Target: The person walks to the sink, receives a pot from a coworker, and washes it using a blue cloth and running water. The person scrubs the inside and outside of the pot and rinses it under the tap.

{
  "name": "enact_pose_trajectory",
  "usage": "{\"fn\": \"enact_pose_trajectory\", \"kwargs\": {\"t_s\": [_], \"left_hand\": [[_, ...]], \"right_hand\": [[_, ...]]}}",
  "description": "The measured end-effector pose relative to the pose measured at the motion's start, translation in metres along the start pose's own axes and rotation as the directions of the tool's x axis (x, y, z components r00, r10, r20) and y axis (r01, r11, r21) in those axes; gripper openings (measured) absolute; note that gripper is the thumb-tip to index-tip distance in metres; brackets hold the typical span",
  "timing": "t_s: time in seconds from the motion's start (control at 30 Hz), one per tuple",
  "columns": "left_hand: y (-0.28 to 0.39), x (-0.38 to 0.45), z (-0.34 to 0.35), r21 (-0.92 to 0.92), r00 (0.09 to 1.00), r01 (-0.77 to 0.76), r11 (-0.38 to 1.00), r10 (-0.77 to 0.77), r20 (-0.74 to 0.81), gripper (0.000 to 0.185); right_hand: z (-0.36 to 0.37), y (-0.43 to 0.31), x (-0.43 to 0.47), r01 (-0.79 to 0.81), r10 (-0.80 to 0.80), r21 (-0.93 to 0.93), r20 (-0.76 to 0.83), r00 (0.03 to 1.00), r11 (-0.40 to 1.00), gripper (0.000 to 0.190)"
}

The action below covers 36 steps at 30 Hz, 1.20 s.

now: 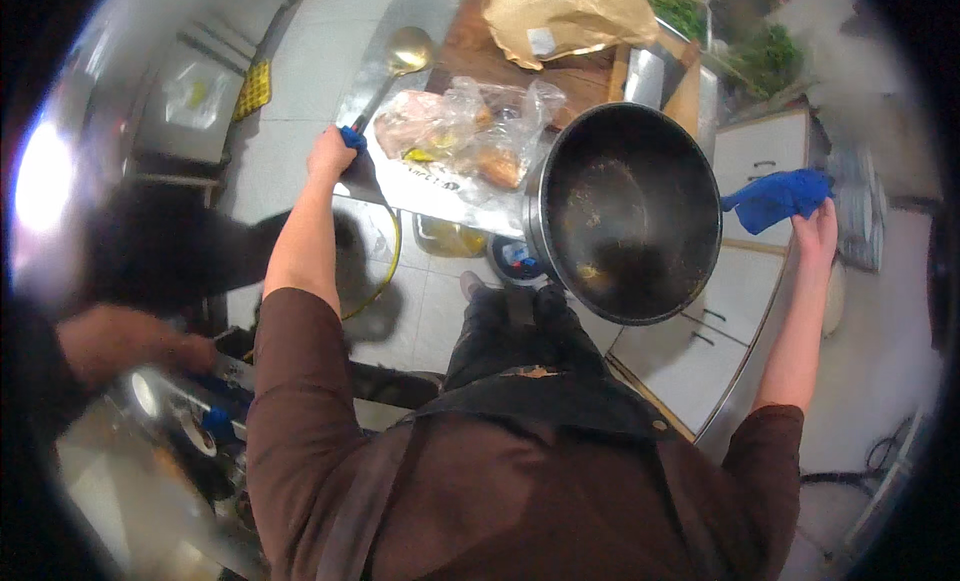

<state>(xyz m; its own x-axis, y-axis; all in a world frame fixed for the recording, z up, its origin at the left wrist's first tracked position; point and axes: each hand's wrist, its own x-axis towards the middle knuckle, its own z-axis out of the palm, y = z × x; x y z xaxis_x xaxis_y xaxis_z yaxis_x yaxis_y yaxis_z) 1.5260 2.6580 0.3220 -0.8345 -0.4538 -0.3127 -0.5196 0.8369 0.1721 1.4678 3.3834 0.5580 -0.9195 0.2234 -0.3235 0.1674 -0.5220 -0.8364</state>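
Observation:
My left hand (330, 157) grips the dark end of a metal ladle (410, 50), with a bit of blue cloth (352, 139) at the fingers. The ladle's bowl points away from me, beside the work table. In my right hand (817, 232) is a blue cloth (784, 198), which reaches to the rim of a deep black wok (630, 221). Any handle inside that cloth is hidden. The wok's mouth is tilted towards me, and its dark inside carries a few food residues. Clear plastic bags of food (465, 130) lie left of the wok.
A wooden board (461, 37) bears a crumpled brown paper bag (570, 18). White drawer cabinets (697, 348) stand at right. Below the table edge are a container of yellowish liquid (450, 236) and a yellow hose (394, 254). Another person's arm (135, 341) reaches in from the left.

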Motion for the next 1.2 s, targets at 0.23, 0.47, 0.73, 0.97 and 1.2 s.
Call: {"fn": "enact_pose_trajectory", "kwargs": {"t_s": [0.23,0.47,0.73,0.97,1.2], "left_hand": [[0.006,-0.033,-0.031,-0.076,0.994,0.073,0.994,-0.079,-0.08,0.05],[0.053,-0.188,-0.108,-0.533,0.977,-0.21,0.82,0.153,-0.148,0.034],[0.185,-0.313,-0.146,-0.193,0.921,-0.282,0.94,0.321,0.218,0.043],[0.258,-0.319,-0.142,0.016,0.956,-0.191,0.981,0.182,0.23,0.038],[0.229,-0.332,-0.129,-0.47,0.993,-0.098,0.877,0.052,-0.109,0.035]], "right_hand": [[0.009,-0.007,-0.014,0.183,-0.218,-0.177,-0.203,0.955,0.967,0.031],[0.031,-0.012,-0.015,0.206,-0.197,0.007,-0.251,0.948,0.979,0.03],[-0.022,0.005,0.061,-0.082,0.081,0.185,0.012,0.997,0.979,0.028],[-0.024,0.025,0.056,-0.324,0.298,0.129,0.19,0.935,0.937,0.029],[0.007,0.036,0.041,-0.481,0.304,0.171,0.584,0.753,0.86,0.022]]}}
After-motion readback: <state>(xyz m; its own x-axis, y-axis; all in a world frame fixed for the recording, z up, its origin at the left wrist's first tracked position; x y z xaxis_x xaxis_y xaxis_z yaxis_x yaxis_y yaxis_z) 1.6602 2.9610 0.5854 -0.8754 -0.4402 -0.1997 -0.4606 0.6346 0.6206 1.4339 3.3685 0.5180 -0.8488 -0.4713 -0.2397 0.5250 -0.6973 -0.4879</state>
